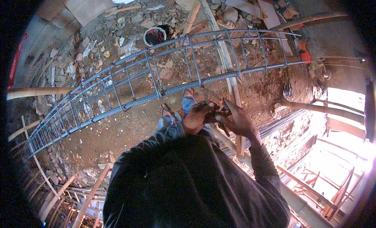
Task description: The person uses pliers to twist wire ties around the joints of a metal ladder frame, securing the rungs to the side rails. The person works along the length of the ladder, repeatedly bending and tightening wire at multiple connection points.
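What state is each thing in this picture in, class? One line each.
Left hand: bent inward, grip unclear
Right hand: bent inward, grip unclear
Dark hand tool: at the hands, partly hidden
Steel rebar cage: assembled, open at the sides
Round tub: open, dark contents inside
Earth ground: strewn with rubble

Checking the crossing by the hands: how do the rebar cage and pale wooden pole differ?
Make: the rebar cage is an open lattice of metal bars; the pale wooden pole is one solid length.
Direction: the cage sweeps left to right; the pole runs roughly top to bottom, behind the cage.
Extent: the cage spans more of the picture than the pole.
Shared: both are long.
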`<state>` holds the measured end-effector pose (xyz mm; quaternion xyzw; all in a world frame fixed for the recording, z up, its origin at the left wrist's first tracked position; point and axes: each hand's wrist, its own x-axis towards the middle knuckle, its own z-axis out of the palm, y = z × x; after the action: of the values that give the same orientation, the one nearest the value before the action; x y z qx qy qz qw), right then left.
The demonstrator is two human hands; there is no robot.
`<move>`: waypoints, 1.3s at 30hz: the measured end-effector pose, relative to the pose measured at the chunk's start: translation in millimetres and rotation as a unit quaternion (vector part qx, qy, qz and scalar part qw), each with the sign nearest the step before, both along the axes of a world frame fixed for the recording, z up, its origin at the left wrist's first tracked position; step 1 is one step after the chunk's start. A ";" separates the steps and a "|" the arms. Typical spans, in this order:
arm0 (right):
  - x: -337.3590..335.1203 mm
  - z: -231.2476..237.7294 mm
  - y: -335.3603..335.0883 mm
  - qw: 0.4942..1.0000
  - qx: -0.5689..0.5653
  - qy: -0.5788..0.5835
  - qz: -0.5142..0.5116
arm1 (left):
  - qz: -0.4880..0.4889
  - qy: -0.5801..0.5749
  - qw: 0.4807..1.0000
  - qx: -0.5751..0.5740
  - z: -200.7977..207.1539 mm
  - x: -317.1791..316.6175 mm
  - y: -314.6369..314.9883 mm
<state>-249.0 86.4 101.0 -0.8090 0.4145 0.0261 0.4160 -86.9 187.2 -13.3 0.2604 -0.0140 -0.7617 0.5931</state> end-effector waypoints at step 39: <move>-29.4 -90.7 10.1 0.998 0.049 -0.040 0.015 | -0.146 -0.252 0.956 0.021 -68.1 1.4 -14.6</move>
<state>-278.4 96.6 10.4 -0.7940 0.3835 0.0200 0.4713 -85.5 172.6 -81.4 0.4517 -0.1852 -0.7497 0.4468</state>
